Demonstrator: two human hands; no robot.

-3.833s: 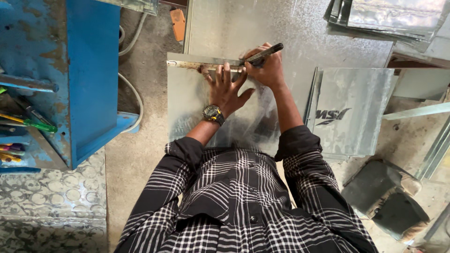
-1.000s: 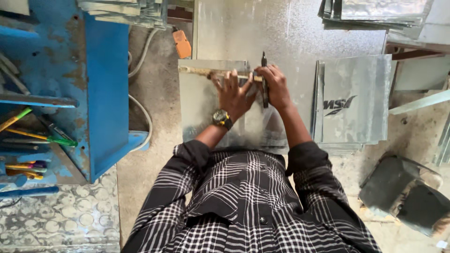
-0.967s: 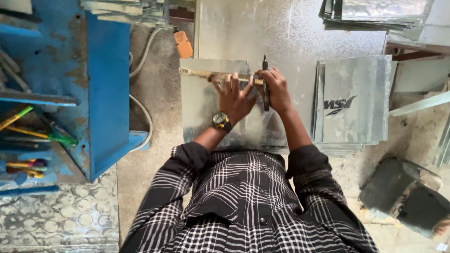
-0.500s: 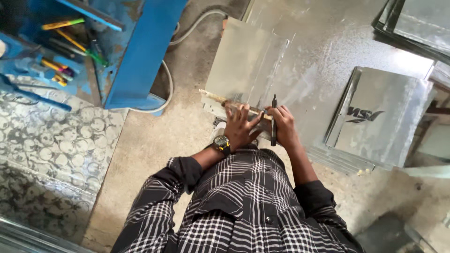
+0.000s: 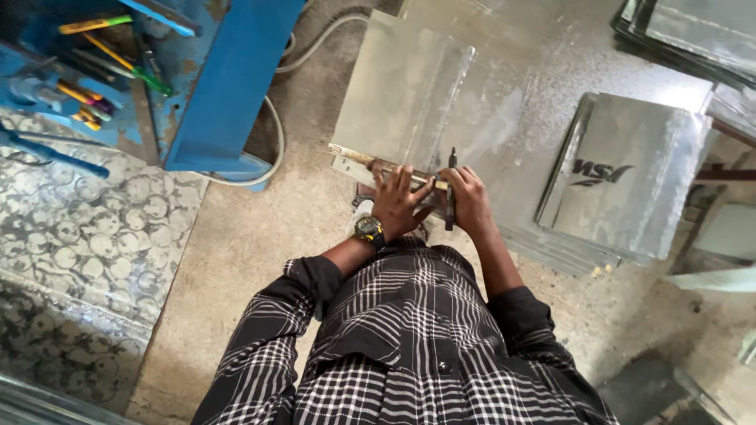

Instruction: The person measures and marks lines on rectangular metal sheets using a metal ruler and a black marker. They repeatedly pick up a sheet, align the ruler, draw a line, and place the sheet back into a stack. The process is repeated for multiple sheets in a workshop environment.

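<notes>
Our left hand (image 5: 400,203) lies spread flat, fingers wide, pinning a straightedge (image 5: 370,162) across the near edge of the metal sheet (image 5: 409,86) on the floor. Its long axis runs left to right. Just right of it, our right hand (image 5: 470,201) grips a dark scribing tool (image 5: 451,189) upright, its length crossing the straightedge and nearer the right hand.

I am wearing a black-and-white plaid shirt (image 5: 409,346) and black-yellow watch (image 5: 368,230), kneeling by grey metal sheets (image 5: 409,86) and a blue rack (image 5: 213,86).
</notes>
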